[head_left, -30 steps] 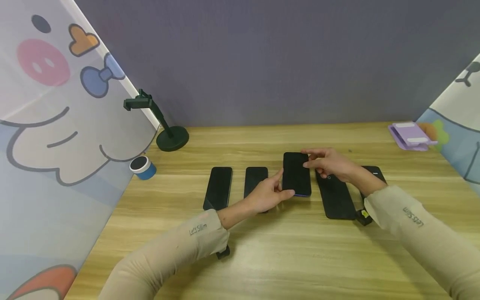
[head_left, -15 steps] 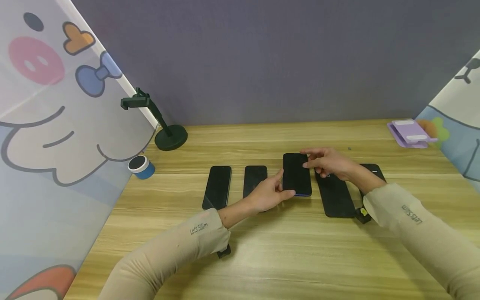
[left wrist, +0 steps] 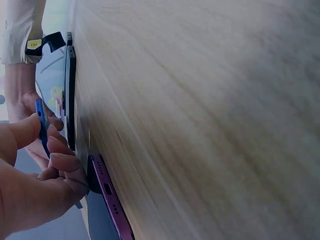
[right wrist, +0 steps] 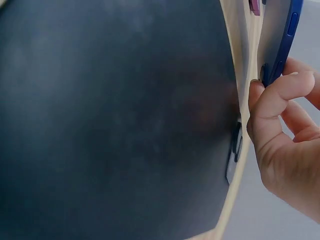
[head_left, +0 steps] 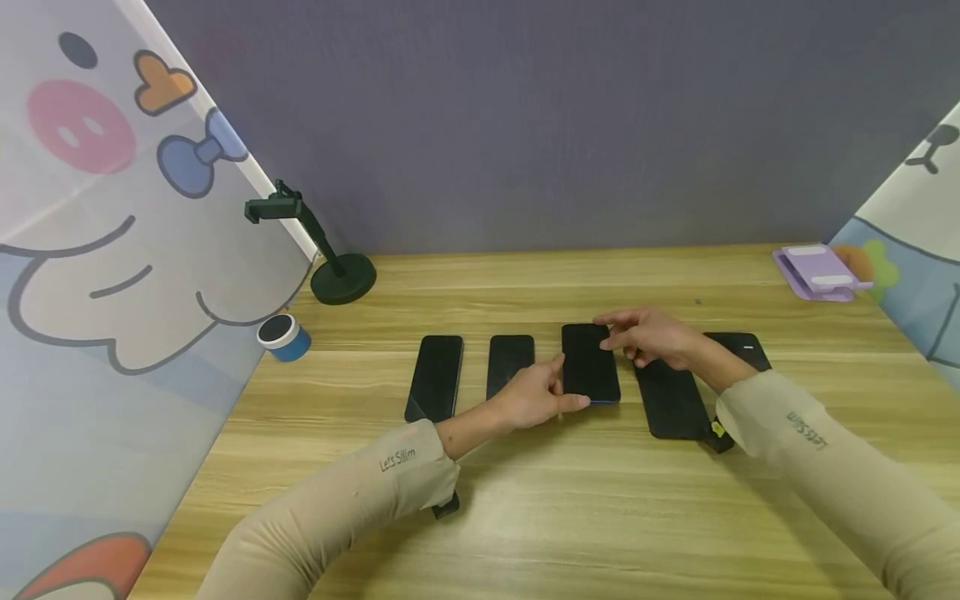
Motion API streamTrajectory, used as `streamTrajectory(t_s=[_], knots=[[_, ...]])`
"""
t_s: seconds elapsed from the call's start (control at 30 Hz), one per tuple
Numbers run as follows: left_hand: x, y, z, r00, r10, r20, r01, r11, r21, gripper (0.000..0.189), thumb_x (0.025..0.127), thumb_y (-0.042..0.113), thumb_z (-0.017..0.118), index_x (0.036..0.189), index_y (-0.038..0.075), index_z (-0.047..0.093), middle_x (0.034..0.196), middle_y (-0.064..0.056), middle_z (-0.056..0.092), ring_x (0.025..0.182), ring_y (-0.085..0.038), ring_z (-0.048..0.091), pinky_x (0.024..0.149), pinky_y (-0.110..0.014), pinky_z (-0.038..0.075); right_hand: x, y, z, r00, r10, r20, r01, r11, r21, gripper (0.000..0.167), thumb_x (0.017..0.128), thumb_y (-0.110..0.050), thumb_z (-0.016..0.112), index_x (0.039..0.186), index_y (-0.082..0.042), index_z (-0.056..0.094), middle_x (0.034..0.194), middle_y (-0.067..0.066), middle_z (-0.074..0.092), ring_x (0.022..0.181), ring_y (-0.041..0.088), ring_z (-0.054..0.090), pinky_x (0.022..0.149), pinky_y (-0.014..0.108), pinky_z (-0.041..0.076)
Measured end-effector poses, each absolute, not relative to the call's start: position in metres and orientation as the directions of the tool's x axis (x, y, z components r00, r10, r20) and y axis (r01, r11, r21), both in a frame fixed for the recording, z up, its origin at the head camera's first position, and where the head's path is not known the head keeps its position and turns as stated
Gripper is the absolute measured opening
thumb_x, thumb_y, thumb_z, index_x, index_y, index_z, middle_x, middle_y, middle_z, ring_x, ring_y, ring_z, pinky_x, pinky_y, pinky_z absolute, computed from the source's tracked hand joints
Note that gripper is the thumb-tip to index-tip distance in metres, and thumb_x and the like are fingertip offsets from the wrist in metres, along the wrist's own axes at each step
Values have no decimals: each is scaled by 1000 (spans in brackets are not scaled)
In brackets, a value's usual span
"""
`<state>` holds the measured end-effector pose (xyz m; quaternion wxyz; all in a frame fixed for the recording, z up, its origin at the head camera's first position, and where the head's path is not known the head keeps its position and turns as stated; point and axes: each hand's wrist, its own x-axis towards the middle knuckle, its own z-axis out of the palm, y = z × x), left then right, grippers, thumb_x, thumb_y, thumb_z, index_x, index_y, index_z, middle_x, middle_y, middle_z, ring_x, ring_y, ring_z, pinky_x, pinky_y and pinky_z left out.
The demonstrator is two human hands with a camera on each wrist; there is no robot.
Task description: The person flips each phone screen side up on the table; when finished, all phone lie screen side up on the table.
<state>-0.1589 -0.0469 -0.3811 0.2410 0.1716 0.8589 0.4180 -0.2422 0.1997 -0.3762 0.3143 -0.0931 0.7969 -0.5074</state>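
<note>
Shifted slightly toward you since half a second ago, the rectangular black-screened phone with a blue frame [head_left: 591,363] is held just above the pale wood-grain tabletop [head_left: 570,517]. Your left grip [head_left: 531,395], a bare hand, pinches its lower left corner; your right grip [head_left: 651,337], likewise bare, pinches the upper right edge. Flanking it are a black-screened phone with a purple-pink frame [head_left: 512,358] and a larger flat black device [head_left: 670,402].
</note>
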Motion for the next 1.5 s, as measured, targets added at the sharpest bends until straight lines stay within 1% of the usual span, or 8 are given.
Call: streamTrajectory(t_s=[0.13, 0.43, 0.67, 0.87, 1.03, 1.3, 1.37, 1.5], knots=[[-156, -46, -380, -817, 496, -294, 97, 620, 778, 87, 97, 37, 67, 157, -4, 20, 65, -6, 62, 43, -8, 36, 44, -19, 31, -241, 197, -379, -768, -477, -428, 185, 474, -861, 69, 96, -21, 68, 156, -9, 36, 99, 7, 49, 55, 7, 45, 52, 23, 44], [-151, -43, -380, -837, 440, -324, 96, 702, 706, 86, 95, 40, 68, 157, -2, 25, 57, 3, 53, 43, -8, 37, 44, -21, 32, -240, 192, -381, -766, -483, -424, 159, 497, -853, 66, 97, -20, 67, 155, -9, 38, 92, 6, 53, 54, 9, 45, 52, 24, 43], [-145, -42, -380, -844, 431, -319, 161, 771, 616, 86, 96, 42, 67, 157, -1, 25, 65, 4, 60, 45, -8, 45, 45, -21, 36, -238, 188, -382, -777, -483, -405, 109, 530, -841, 65, 96, -19, 68, 154, -7, 41, 69, 1, 48, 53, 10, 42, 51, 26, 43], [-142, -39, -380, -849, 407, -337, 183, 824, 536, 88, 95, 45, 67, 158, 2, 24, 49, 4, 44, 35, -8, 34, 36, -21, 28, -234, 185, -381, -786, -486, -383, 64, 551, -832, 62, 97, -19, 67, 152, -5, 42, 58, -4, 38, 49, 11, 36, 50, 28, 39], [-143, -36, -378, -840, 392, -375, 189, 860, 474, 87, 95, 46, 67, 159, 3, 25, 46, 3, 46, 33, -9, 34, 36, -22, 27, -232, 183, -383, -799, -471, -374, 50, 567, -822, 61, 96, -17, 67, 152, -5, 44, 58, -5, 36, 47, 11, 33, 48, 29, 36], [-147, -30, -374, -812, 381, -443, 206, 896, 393, 94, 92, 52, 68, 158, 0, 24, 66, -4, 63, 43, -12, 47, 44, -25, 35, -231, 179, -382, -802, -457, -383, 56, 582, -811, 61, 96, -14, 67, 151, -5, 44, 55, -4, 36, 46, 12, 30, 48, 30, 34], [-148, -30, -372, -808, 381, -448, 202, 895, 397, 93, 93, 52, 67, 158, 1, 25, 66, -3, 62, 44, -12, 49, 45, -25, 36, -231, 178, -382, -802, -459, -382, 51, 586, -809, 61, 96, -14, 67, 151, -4, 44, 56, -4, 36, 46, 11, 30, 48, 30, 34], [-149, -33, -367, -816, 389, -426, 254, 905, 340, 88, 94, 54, 64, 159, 7, 27, 55, -2, 58, 37, -11, 41, 39, -25, 32, -231, 178, -382, -804, -466, -368, 29, 588, -808, 60, 96, -14, 67, 151, -4, 44, 65, -1, 41, 48, 11, 32, 49, 30, 35]])
